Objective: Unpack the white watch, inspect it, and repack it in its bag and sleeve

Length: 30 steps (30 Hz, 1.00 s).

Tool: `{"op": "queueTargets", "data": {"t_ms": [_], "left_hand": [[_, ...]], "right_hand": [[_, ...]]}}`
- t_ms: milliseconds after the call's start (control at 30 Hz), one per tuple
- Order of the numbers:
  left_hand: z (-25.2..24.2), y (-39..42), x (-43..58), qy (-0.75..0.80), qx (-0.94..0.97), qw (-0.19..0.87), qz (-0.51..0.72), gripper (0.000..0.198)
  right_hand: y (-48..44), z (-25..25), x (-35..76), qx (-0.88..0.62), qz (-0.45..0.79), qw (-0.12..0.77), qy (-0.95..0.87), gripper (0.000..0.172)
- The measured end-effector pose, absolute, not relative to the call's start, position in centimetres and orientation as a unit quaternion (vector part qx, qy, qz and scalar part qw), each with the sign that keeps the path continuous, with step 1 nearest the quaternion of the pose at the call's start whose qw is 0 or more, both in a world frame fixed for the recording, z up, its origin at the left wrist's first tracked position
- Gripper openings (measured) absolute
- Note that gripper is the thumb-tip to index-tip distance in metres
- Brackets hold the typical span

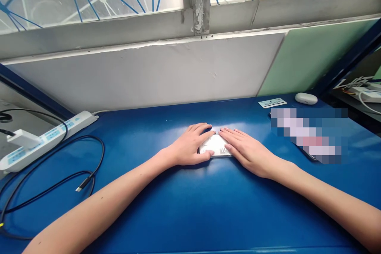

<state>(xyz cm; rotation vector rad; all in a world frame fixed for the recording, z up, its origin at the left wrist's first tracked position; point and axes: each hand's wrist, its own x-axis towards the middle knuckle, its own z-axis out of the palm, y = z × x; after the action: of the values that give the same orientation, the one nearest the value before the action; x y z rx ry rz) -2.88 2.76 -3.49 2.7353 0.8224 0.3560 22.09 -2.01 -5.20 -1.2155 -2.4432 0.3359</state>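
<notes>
Both hands are on the flat white object (216, 145), mid-table, between them. Left hand (192, 147) half-curled round its left end, thumb at the near side; can't tell if it's pinching or just resting. Right hand (251, 152) open, flat, fingers together, tips over the right end. Long axis looks left-right, ends covered. Neither hand nearer, both touching. All on the blue table (178, 210). Farther out: black cable (85, 183) and power strip (76, 124) to the left, card (272, 103) and small white case (306, 98) far right.
</notes>
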Motion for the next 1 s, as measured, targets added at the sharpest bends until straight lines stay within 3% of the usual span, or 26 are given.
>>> {"op": "queueTargets", "data": {"t_ms": [267,500,700,1000], "left_hand": [[-3.9,2.9,-2.7,0.308,0.934,0.136,0.121,0.072],[-3.7,2.9,-2.4,0.312,0.928,0.148,0.139,0.067],[-3.7,2.5,-2.0,0.319,0.921,0.161,0.156,0.062],[-3.7,2.3,-1.8,0.325,0.917,0.170,0.155,0.055]], "right_hand": [[-1.6,-5.6,22.5,-0.438,0.109,0.207,-0.868,0.058],[-1.2,-5.5,22.6,-0.449,0.080,0.193,-0.869,0.068],[-0.8,-4.8,23.0,-0.431,0.074,0.163,-0.885,0.057],[-0.3,-5.0,23.7,-0.440,0.165,0.213,-0.856,0.049]]}}
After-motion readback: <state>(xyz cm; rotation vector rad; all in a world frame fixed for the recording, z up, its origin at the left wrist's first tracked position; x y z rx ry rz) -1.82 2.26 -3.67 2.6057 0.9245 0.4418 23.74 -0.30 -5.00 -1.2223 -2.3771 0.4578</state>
